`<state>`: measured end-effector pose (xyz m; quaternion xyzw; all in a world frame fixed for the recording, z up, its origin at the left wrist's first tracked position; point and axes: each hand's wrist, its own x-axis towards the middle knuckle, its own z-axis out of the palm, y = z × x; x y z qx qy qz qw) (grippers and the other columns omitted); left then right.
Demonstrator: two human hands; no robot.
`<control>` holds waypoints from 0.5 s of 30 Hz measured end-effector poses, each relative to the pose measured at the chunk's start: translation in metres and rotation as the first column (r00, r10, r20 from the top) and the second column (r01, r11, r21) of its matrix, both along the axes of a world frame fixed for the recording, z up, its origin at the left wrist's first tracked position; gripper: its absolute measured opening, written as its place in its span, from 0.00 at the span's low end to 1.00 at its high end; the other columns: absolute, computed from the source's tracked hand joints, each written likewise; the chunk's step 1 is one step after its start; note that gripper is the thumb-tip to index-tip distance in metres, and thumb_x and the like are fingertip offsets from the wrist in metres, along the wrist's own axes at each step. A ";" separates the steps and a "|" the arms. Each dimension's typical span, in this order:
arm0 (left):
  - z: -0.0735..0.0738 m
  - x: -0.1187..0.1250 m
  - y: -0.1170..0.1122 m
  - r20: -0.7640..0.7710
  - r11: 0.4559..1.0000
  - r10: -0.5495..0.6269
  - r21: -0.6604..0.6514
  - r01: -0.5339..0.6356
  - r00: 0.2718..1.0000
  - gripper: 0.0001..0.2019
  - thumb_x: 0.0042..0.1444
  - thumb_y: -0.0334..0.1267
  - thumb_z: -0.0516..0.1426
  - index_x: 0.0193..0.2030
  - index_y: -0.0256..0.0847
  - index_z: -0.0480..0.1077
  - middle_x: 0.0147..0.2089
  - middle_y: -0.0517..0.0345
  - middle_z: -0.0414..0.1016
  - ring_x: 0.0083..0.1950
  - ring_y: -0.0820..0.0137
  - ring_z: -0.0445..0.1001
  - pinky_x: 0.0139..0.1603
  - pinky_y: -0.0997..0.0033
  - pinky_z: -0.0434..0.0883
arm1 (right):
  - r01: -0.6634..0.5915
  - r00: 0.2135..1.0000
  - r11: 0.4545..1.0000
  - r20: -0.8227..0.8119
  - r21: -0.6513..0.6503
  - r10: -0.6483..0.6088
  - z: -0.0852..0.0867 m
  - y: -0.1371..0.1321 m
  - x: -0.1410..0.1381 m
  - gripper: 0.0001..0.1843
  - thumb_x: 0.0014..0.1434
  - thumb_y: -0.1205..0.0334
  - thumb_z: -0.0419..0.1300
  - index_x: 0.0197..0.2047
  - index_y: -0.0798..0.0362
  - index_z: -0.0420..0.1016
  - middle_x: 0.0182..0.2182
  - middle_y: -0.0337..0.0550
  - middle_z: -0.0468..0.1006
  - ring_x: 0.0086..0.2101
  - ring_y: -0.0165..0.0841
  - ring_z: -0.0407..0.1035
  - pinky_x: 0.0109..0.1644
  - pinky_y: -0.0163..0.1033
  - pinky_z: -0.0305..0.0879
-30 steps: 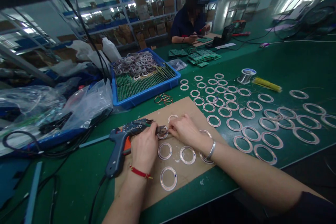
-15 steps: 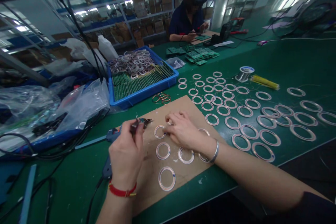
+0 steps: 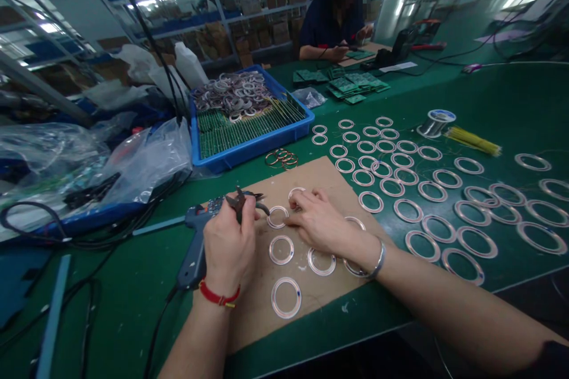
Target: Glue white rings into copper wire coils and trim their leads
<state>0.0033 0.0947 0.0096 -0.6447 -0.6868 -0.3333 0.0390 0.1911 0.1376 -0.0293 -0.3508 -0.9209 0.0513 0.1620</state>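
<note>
I've got the copper-toned ring (image 3: 276,227) flat on the cardboard (image 3: 322,296), between my two hands, presumably so both can reach it. My left hand (image 3: 230,243) has its fingers wrapped round dark pliers (image 3: 239,200), likely gripped for control. My right hand (image 3: 317,219) curls its fingers at the ring's right edge, maybe steadying it; whether they're pinching anything, I can't tell. Glue gun (image 3: 191,260) beside the left hand, probably for handy reach; loose rings (image 3: 395,207) spread across the table (image 3: 128,290), perhaps for easy picking.

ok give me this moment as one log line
left hand: holds pliers | right hand: fingertips near flat ring | glue gun: beside left hand
</note>
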 end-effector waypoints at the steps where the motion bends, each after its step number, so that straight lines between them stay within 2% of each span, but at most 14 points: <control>1: -0.001 0.000 0.000 -0.008 1.000 0.000 -0.005 0.000 1.000 0.15 0.64 0.45 0.48 0.35 0.37 0.70 0.30 0.58 0.74 0.31 0.70 0.72 0.32 0.74 0.61 | 0.001 1.000 1.000 0.000 -0.001 -0.001 0.000 0.000 0.000 0.11 0.58 0.65 0.56 0.42 0.47 0.77 0.44 0.44 0.67 0.49 0.37 0.58 0.50 0.47 0.45; 7: -0.001 -0.003 0.005 -0.014 0.999 0.031 -0.036 -0.031 0.999 0.15 0.63 0.45 0.49 0.34 0.37 0.70 0.28 0.59 0.74 0.29 0.69 0.71 0.32 0.73 0.60 | 0.018 1.000 0.999 -0.019 -0.029 -0.018 -0.001 0.000 -0.002 0.11 0.58 0.66 0.56 0.41 0.47 0.78 0.44 0.45 0.67 0.49 0.37 0.58 0.50 0.47 0.43; 15: -0.001 -0.007 0.020 0.082 0.992 0.017 -0.126 -0.007 0.996 0.15 0.61 0.47 0.49 0.36 0.38 0.69 0.28 0.59 0.74 0.28 0.68 0.72 0.33 0.70 0.63 | 0.066 0.997 0.990 -0.029 -0.128 -0.071 0.002 0.002 -0.004 0.15 0.54 0.68 0.54 0.40 0.46 0.79 0.40 0.46 0.68 0.46 0.36 0.60 0.47 0.46 0.44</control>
